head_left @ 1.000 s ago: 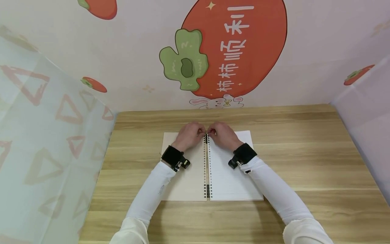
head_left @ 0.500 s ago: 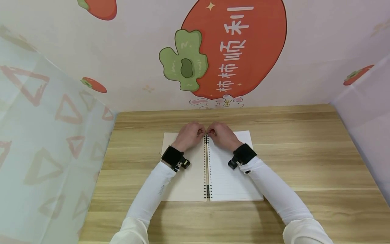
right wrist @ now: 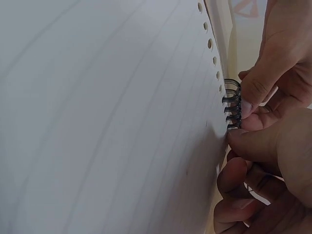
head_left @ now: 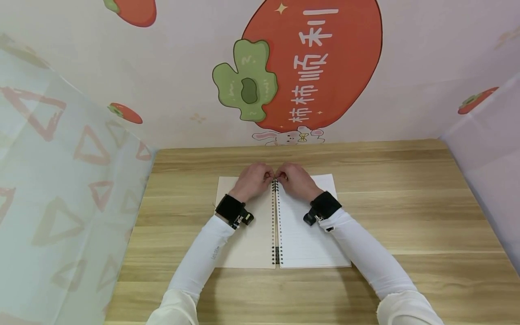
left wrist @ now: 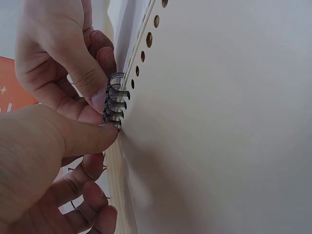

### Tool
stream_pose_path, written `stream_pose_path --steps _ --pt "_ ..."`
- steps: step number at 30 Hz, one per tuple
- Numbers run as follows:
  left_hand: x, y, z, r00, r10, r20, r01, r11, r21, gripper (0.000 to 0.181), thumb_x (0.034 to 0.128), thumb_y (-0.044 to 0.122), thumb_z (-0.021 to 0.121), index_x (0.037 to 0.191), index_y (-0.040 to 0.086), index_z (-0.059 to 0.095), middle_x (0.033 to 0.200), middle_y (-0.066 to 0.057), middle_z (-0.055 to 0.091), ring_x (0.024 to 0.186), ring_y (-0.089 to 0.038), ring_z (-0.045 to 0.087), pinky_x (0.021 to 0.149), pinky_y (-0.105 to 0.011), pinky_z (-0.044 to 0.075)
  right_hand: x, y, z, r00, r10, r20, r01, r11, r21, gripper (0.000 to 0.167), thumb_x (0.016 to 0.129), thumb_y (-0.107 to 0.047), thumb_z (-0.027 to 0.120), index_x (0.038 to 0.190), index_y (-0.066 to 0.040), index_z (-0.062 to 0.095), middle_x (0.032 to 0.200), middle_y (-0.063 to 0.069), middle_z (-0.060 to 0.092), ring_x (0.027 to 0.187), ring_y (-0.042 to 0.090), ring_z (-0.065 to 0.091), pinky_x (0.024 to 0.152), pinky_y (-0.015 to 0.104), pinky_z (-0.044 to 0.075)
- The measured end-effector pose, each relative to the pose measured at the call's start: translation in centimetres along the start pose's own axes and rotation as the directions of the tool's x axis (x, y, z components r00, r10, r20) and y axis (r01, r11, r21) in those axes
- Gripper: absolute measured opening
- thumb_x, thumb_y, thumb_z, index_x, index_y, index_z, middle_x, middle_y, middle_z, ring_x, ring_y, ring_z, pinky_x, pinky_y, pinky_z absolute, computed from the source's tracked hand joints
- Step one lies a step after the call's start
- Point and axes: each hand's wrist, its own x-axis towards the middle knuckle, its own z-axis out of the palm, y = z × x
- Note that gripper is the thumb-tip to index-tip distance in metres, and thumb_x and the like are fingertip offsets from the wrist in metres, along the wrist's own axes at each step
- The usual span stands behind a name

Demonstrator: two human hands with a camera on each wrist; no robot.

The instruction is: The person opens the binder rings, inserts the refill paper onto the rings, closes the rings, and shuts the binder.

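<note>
An open loose-leaf notebook (head_left: 313,243) lies flat, with a plain cream sheet (head_left: 248,253) on the left and a lined white page on the right. Its far dark binding rings (left wrist: 115,102) pass through the edge holes. My left hand (head_left: 253,181) pinches the far end of these rings with its thumb and fingers. Opposite it, my right hand (head_left: 298,181) pinches the same rings from the lined-page side. In the right wrist view both thumbs touch the ring strip (right wrist: 233,107), the fingers partly hidden behind it. A second dark ring strip (head_left: 277,255) sits at the near end.
The notebook rests on a wood-grain table (head_left: 406,203). A printed backdrop (head_left: 174,67) with persimmon pictures rises behind the far edge, and side panels stand left and right. Each wrist wears a black strap (head_left: 230,207) with a small camera.
</note>
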Motion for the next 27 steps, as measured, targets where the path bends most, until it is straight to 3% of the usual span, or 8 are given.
stream_pose_path --steps 12,27 --pt "-0.16 0.14 0.08 1.0 0.002 -0.009 -0.002 1.0 -0.013 0.007 0.099 0.009 0.075 0.1 0.013 0.081 0.096 -0.001 0.07 0.09 -0.018 0.061 0.08 -0.033 0.053 0.04 0.16 0.21 1.0 -0.023 -0.011 0.023 1.0 0.001 0.012 0.1 -0.003 0.072 0.109 -0.005 0.08 0.101 0.009 0.073 0.089 0.025 0.063 0.086 0.038 0.055" --pt "-0.01 0.03 0.04 0.999 -0.012 0.032 0.013 1.0 -0.026 0.007 0.101 0.011 0.073 0.104 0.011 0.08 0.101 -0.003 0.071 0.094 -0.019 0.063 0.084 -0.033 0.054 0.02 0.14 0.28 1.0 -0.02 -0.018 0.02 0.999 0.025 0.014 0.101 -0.003 0.071 0.112 -0.003 0.079 0.104 0.01 0.075 0.091 0.025 0.064 0.088 0.039 0.057"
